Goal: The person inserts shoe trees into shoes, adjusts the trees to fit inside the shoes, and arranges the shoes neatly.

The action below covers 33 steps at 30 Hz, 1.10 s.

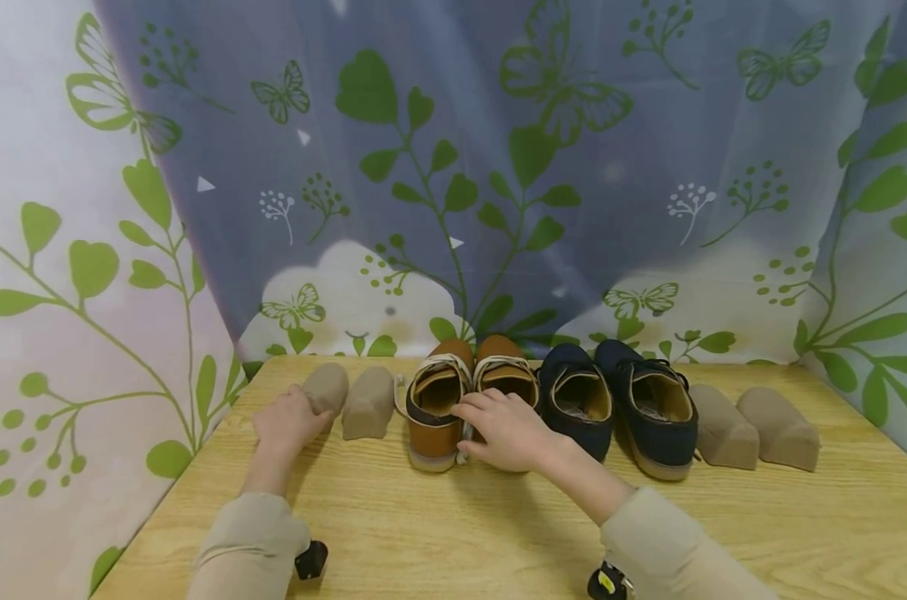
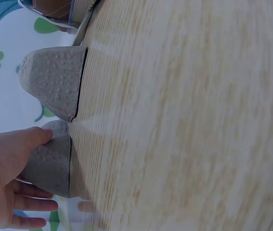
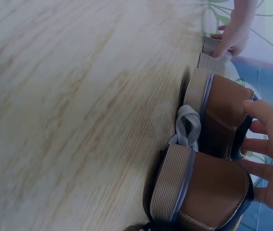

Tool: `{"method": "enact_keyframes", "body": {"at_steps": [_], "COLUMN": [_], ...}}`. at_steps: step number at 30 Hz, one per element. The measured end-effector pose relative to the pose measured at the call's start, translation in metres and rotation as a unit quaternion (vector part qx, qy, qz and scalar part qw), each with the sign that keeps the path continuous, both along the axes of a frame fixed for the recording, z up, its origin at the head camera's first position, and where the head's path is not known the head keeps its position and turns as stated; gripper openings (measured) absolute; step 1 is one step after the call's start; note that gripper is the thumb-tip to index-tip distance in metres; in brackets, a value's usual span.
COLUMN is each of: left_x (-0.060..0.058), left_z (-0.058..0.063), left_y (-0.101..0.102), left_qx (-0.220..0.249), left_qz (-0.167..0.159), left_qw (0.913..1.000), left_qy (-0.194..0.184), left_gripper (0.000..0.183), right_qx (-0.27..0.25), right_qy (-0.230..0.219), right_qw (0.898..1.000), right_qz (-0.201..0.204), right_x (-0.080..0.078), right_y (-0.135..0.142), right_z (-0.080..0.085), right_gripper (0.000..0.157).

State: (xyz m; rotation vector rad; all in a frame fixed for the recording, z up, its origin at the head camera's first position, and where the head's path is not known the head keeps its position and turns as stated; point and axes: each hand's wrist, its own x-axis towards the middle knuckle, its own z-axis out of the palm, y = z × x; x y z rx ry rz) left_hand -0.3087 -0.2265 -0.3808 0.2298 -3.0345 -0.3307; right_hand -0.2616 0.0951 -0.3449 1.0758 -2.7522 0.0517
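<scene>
My left hand point(image 1: 290, 417) is at the leftmost grey-brown moulded shoe insert point(image 1: 326, 388). In the left wrist view its thumb point(image 2: 39, 136) lies on one side of that insert, with the fingers on the opposite side, partly hidden. Beside it rests a second insert point(image 1: 368, 402). My right hand point(image 1: 509, 427) hovers at the heels of two brown shoes, fingers spread. The right wrist view has its thumb and fingertips by the collars of the left brown shoe point(image 3: 225, 103) and the right brown shoe point(image 3: 216, 187). Pale laces point(image 3: 188, 126) hang between their heels.
Right of the brown pair stand two navy shoes, one point(image 1: 592, 400) touching the other point(image 1: 652, 417) or nearly so. Two more inserts point(image 1: 724, 427) lie farther right. Everything sits on a wood-grain table point(image 1: 453, 533), with a leaf-patterned curtain point(image 1: 453, 208) behind.
</scene>
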Motion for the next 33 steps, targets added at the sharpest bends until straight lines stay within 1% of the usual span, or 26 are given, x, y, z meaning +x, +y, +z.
{"method": "enact_keyframes", "body": {"at_steps": [6, 10, 12, 15, 20, 26, 33], "left_x": [0.0006, 0.0010, 0.0007, 0.0014, 0.0043, 0.0059, 0.0043], "left_z": [-0.0007, -0.0013, -0.0022, -0.0038, -0.0053, -0.0031, 0.0034], "left_y": [-0.0001, -0.0004, -0.0001, 0.0006, 0.0000, -0.0034, -0.0026], "left_qx": [0.006, 0.019, 0.024, 0.036, 0.058, 0.086, 0.091], "left_qz": [0.003, 0.004, 0.004, 0.001, -0.008, 0.000, 0.001], "left_qw": [1.0000, 0.9998, 0.9997, 0.9993, 0.9982, 0.9958, 0.9939], "left_qy": [0.005, 0.004, 0.000, 0.004, 0.014, 0.031, 0.062], "left_gripper": [0.061, 0.062, 0.066, 0.066, 0.058, 0.053, 0.047], "right_qx": [0.009, 0.013, 0.012, 0.010, 0.012, 0.018, 0.019], "right_qy": [0.002, 0.000, -0.003, -0.010, -0.010, -0.008, -0.007], "right_qw": [1.000, 1.000, 1.000, 1.000, 1.000, 1.000, 1.000], "right_qz": [0.003, 0.002, 0.001, 0.000, 0.002, 0.004, -0.003], "right_x": [0.0004, 0.0000, -0.0001, 0.0000, 0.0005, 0.0006, -0.0004], "right_y": [-0.0009, -0.0012, -0.0011, -0.0010, -0.0013, -0.0012, 0.0001], "right_z": [0.0013, 0.0010, 0.0008, -0.0001, -0.0029, -0.0018, 0.0022], "right_gripper": [0.049, 0.050, 0.051, 0.051, 0.051, 0.051, 0.051]}}
